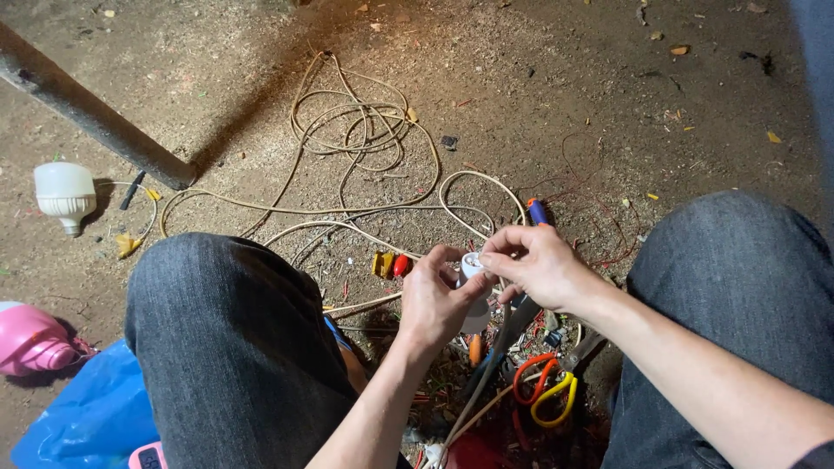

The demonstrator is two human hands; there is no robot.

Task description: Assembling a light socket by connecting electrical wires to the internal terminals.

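Between my knees, both hands meet on a small white lamp socket (472, 266). My left hand (439, 300) grips its body from the left and below. From the right, my right hand (540, 263) pinches at the socket's top with thumb and forefinger. A cream cable (365, 130) lies coiled on the dirt beyond the hands and runs toward them. Under my hands lie tools: a screwdriver with a blue and orange handle (538, 211) and scissors with orange and yellow handles (547, 391).
A white bulb (63, 195) lies at the left next to a grey pipe (95, 117). A pink object (33, 340) and blue plastic bag (87, 417) sit at lower left. Small yellow and red parts (391, 264) and thin red wire (599, 217) are scattered on the dirt.
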